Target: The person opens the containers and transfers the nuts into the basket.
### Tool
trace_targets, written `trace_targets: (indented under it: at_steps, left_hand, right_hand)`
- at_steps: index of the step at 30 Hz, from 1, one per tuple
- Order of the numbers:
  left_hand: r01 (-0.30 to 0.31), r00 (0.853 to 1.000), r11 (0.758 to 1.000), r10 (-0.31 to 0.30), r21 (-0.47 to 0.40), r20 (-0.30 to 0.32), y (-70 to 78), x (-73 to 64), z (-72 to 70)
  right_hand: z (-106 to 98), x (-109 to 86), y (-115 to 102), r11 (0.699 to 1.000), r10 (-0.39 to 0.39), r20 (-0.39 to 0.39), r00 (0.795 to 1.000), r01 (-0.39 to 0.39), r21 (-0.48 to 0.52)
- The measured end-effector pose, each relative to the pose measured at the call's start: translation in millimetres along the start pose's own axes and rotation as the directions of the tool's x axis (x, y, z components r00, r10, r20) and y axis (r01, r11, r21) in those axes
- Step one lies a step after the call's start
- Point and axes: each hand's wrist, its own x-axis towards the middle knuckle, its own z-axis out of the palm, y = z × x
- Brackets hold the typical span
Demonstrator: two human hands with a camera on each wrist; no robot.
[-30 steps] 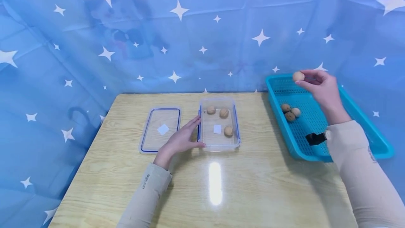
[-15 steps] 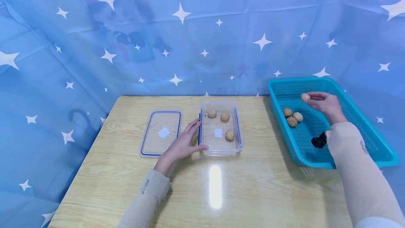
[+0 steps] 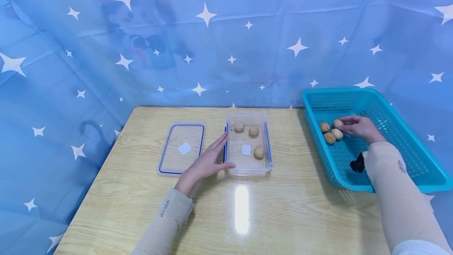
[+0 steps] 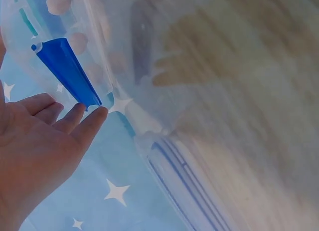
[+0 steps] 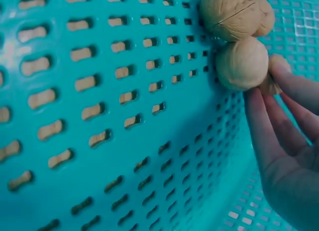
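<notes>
In the head view my right hand [image 3: 362, 129] pinches a walnut [image 3: 337, 123] low inside the turquoise basket [image 3: 320, 160], close beside several other walnuts [image 3: 330, 138]. From the right wrist, the pinched walnut [image 5: 269, 85] is mostly hidden behind a paler walnut [image 5: 242, 64]. My left hand [image 3: 207, 161] rests at the left side of a clear plastic container [image 3: 269, 150], fingers extended and thumb at its near corner. Three walnuts [image 3: 258, 152] sit apart in that container. A blue latch flap [image 4: 69, 71] hangs right at the left fingertips in the left wrist view.
A clear lid with a blue seal [image 3: 177, 156] lies flat on the wooden table [image 3: 212, 215], left of the container. Behind the table hangs a blue curtain with white stars [image 3: 226, 78]. The basket's raised rim surrounds my right hand.
My right hand has lowered the walnut from above the basket's far part down to the other walnuts. My left hand stays at the container.
</notes>
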Motion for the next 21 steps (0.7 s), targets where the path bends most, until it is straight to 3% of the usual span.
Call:
trace_targets:
  at_steps: [3,6,14,21]
  left_hand:
    - [0.009,1.0,1.0,-0.009,0.011,0.009,0.5,0.1,-1.3]
    - [0.018,1.0,1.0,-0.018,0.013,0.009,-0.7,0.3,-2.4]
    - [0.023,1.0,1.0,-0.023,0.007,0.004,0.1,1.9,-3.9]
    - [0.013,1.0,1.0,-0.013,0.021,-0.003,1.7,1.6,-3.1]
  right_hand:
    - [4.4,-0.9,-1.8,0.997,0.001,0.006,1.0,0.0,-0.081]
    - [6.9,-1.3,-3.7,0.996,0.021,0.02,1.0,-0.019,-0.088]
    - [4.2,-6.6,-13.0,0.998,-0.013,-0.029,0.999,0.014,0.056]
    - [1.0,-8.1,-35.1,0.986,-0.064,-0.073,0.995,0.074,0.148]
